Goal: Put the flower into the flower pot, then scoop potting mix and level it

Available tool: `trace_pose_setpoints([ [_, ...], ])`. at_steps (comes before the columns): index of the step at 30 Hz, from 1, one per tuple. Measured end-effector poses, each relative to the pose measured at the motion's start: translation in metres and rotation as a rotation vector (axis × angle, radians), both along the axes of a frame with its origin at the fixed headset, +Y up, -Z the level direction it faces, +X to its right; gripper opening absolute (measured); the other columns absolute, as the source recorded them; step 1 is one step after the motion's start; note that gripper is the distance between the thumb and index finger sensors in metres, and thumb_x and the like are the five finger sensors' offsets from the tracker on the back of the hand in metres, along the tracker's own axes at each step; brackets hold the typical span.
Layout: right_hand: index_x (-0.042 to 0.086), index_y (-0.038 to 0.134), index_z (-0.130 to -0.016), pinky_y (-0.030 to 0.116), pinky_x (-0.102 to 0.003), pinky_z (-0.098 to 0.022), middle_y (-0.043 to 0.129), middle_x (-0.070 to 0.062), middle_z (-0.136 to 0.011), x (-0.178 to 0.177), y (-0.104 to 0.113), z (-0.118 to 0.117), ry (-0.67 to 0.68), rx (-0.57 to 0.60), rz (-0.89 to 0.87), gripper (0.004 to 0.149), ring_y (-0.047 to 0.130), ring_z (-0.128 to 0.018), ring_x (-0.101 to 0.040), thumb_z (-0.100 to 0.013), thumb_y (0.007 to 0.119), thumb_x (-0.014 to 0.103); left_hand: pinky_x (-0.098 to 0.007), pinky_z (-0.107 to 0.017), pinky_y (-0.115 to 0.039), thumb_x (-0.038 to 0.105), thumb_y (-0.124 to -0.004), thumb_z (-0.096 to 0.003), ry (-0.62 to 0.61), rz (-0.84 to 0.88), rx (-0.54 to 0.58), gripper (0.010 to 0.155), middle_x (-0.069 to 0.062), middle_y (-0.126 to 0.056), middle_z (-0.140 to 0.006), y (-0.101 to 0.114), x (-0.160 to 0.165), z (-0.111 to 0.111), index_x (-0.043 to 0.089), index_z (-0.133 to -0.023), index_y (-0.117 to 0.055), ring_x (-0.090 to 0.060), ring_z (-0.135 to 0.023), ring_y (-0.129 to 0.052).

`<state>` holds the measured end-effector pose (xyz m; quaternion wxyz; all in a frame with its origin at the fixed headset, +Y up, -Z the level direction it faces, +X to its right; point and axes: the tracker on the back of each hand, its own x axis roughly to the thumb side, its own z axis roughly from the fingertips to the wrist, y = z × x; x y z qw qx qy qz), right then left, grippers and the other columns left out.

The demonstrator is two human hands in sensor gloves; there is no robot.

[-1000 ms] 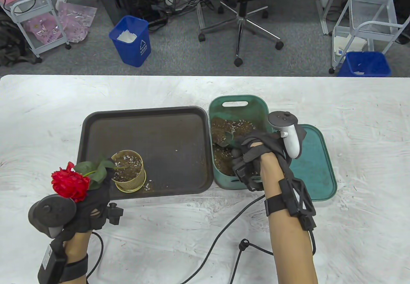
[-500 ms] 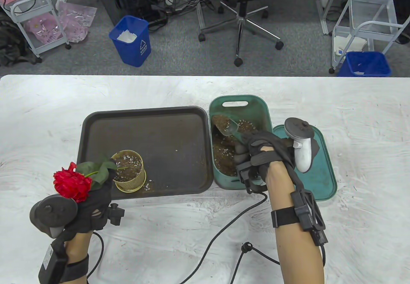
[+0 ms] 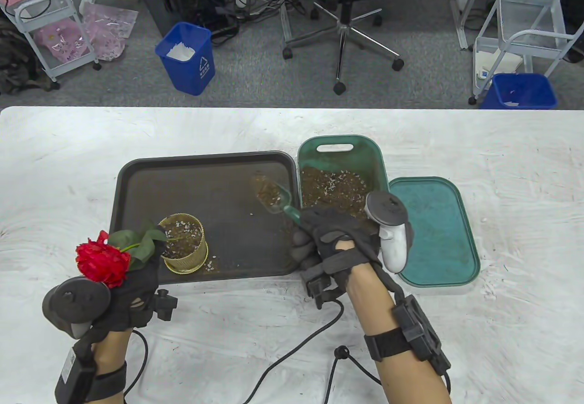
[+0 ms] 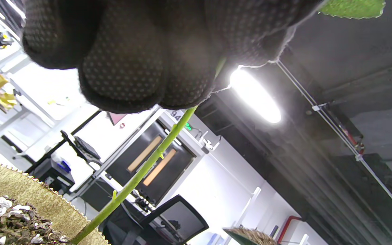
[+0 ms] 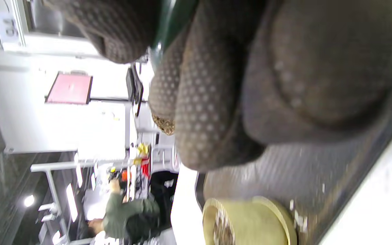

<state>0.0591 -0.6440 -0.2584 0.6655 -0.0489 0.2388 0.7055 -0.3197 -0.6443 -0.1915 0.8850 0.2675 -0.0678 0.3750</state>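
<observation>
A red flower (image 3: 101, 261) with green leaves leans out to the left of the small yellow pot (image 3: 184, 242); its stem (image 4: 138, 178) runs down into the potting mix in the pot (image 4: 29, 207). My left hand (image 3: 134, 281) grips the stem just left of the pot. My right hand (image 3: 331, 240) holds a clear green-handled scoop (image 3: 273, 196) loaded with potting mix, raised over the right part of the dark tray (image 3: 137, 180). In the right wrist view the gloved fingers (image 5: 202, 102) wrap the green handle, with the pot (image 5: 250, 221) below.
A green bin (image 3: 337, 142) of potting mix stands right of the tray, its green lid (image 3: 438, 240) lying flat beside it. A black cable (image 3: 301, 344) crosses the white table near the front edge. Bits of mix are spilled on the tray beside the pot.
My right hand lifted the filled scoop out of the green bin and carried it left over the tray. The left hand and flower stayed where they were.
</observation>
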Motion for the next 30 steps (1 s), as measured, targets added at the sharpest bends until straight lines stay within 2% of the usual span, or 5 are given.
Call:
trace_pose_setpoints([
  [7, -0.002, 0.069, -0.086, 0.099, -0.04, -0.013, 0.099, -0.014, -0.056, -0.077, -0.027, 0.023, 0.061, -0.058, -0.178, 0.057, 0.11, -0.028, -0.029, -0.042, 0.075, 0.033, -0.044, -0.044, -0.087, 0.04, -0.078, -0.0378, -0.002, -0.001, 0.0, 0.044, -0.001, -0.099, -0.065, 0.0, 0.0, 0.0, 0.024, -0.077, -0.09, -0.027, -0.043, -0.106],
  [11, -0.003, 0.068, -0.087, 0.098, -0.041, -0.014, 0.099, -0.015, -0.057, -0.102, -0.043, 0.026, 0.059, -0.044, -0.156, 0.057, 0.11, -0.029, -0.03, -0.043, 0.075, 0.033, -0.044, -0.044, -0.087, 0.04, -0.078, -0.0378, -0.003, -0.001, 0.0, 0.044, -0.001, -0.099, -0.066, 0.0, 0.0, 0.0, 0.024, -0.077, -0.09, -0.027, -0.043, -0.106],
  [15, -0.002, 0.069, -0.087, 0.098, -0.042, -0.014, 0.099, -0.015, -0.057, -0.117, -0.048, 0.03, 0.04, 0.057, -0.036, 0.057, 0.11, -0.029, -0.03, -0.043, 0.075, 0.033, -0.044, -0.043, -0.087, 0.04, -0.078, -0.0377, -0.005, -0.002, 0.001, 0.044, -0.001, -0.099, -0.066, 0.001, 0.0, 0.001, 0.024, -0.077, -0.09, -0.027, -0.043, -0.106],
  [17, -0.001, 0.07, -0.087, 0.097, -0.043, -0.014, 0.099, -0.015, -0.056, -0.121, -0.047, 0.032, 0.017, 0.151, 0.069, 0.056, 0.109, -0.029, -0.031, -0.042, 0.076, 0.033, -0.044, -0.044, -0.087, 0.04, -0.078, -0.0378, -0.004, -0.001, 0.0, 0.044, -0.001, -0.099, -0.065, 0.001, 0.0, 0.0, 0.024, -0.077, -0.09, -0.027, -0.043, -0.106],
  [30, 0.004, 0.077, -0.085, 0.096, -0.045, -0.016, 0.1, -0.015, -0.056, -0.136, -0.041, 0.043, -0.024, 0.572, 0.522, 0.052, 0.109, -0.03, -0.032, -0.04, 0.079, 0.032, -0.044, -0.044, -0.087, 0.04, -0.078, -0.0377, -0.008, -0.006, 0.002, 0.044, 0.0, -0.099, -0.066, 0.0, 0.002, 0.0, 0.024, -0.077, -0.09, -0.027, -0.043, -0.106],
])
